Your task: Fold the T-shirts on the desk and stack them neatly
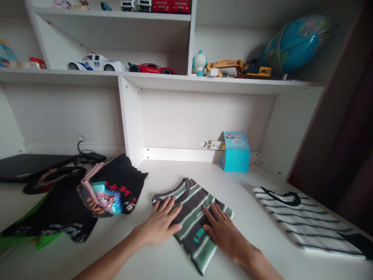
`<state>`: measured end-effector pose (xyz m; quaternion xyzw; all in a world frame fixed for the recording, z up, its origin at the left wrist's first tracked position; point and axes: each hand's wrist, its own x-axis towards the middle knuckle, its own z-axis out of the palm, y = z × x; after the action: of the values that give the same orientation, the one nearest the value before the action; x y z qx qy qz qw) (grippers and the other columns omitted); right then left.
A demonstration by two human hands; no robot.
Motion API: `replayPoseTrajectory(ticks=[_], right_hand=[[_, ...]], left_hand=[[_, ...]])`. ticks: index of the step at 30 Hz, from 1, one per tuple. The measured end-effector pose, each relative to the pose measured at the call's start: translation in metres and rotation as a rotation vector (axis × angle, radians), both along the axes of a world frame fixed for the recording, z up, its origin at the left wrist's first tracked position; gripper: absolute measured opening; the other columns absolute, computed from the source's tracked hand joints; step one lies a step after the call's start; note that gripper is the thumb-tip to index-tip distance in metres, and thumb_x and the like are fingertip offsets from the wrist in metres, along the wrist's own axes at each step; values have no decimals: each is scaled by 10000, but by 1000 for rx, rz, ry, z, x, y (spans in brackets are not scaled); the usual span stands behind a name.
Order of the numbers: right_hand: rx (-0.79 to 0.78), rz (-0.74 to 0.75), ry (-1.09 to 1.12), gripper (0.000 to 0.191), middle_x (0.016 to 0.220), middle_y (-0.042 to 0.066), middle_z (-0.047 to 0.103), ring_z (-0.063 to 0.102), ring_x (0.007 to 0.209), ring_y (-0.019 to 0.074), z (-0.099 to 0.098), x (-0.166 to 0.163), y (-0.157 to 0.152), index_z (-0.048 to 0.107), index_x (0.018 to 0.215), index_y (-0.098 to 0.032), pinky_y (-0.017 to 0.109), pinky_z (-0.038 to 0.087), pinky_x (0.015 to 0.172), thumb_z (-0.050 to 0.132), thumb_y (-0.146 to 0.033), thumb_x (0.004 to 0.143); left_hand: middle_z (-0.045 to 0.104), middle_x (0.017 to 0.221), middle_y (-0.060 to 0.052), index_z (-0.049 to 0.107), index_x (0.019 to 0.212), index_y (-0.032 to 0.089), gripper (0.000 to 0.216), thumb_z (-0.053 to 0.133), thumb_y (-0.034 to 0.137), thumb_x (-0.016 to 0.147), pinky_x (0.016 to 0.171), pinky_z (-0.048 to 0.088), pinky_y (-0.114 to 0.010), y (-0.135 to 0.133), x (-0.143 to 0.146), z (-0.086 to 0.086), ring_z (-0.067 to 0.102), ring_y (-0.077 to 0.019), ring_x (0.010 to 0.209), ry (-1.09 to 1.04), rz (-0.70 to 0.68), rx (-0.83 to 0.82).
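A folded T-shirt [189, 210] with green, dark grey and white stripes lies at a slant on the white desk, its collar toward the back left. Teal letters show on its front, partly covered by my right hand [223, 229]. That hand rests flat on the shirt's right side, fingers spread. My left hand [163, 221] lies on the left edge near the collar, also with its fingers apart. Neither hand grips the cloth. Off to the right is a folded white shirt [303, 217] with thin black stripes, touched by neither hand.
Dark clothes [116, 179] with red print, a sequined piece [106, 198] and a black-and-green garment [55, 217] lie at left, before a black laptop [32, 165]. A blue desk calendar [237, 155] stands at the back. Shelves above hold toy cars [96, 63] and a globe [300, 42].
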<state>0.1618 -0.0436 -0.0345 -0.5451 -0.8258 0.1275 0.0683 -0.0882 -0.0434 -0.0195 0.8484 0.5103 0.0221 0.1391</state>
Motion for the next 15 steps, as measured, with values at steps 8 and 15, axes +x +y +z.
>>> replayPoseTrajectory(ticks=[8,15], right_hand=[[108,-164,99,328,896,75,678,633,829,222,22,20,0,618,1008,-217,300,433,715,359,-384,897],[128,-204,114,112,852,76,648,597,811,192,-12,-1,39,561,854,-167,246,375,688,472,-206,799]], left_hand=[[524,1226,-228,565,1120,74,453,436,381,812,968,343,-444,-2,-20,4,440,-350,1183,15,391,229],[585,995,-109,543,939,176,264,471,356,759,845,428,-350,-13,-18,-10,549,-255,967,-285,323,173]])
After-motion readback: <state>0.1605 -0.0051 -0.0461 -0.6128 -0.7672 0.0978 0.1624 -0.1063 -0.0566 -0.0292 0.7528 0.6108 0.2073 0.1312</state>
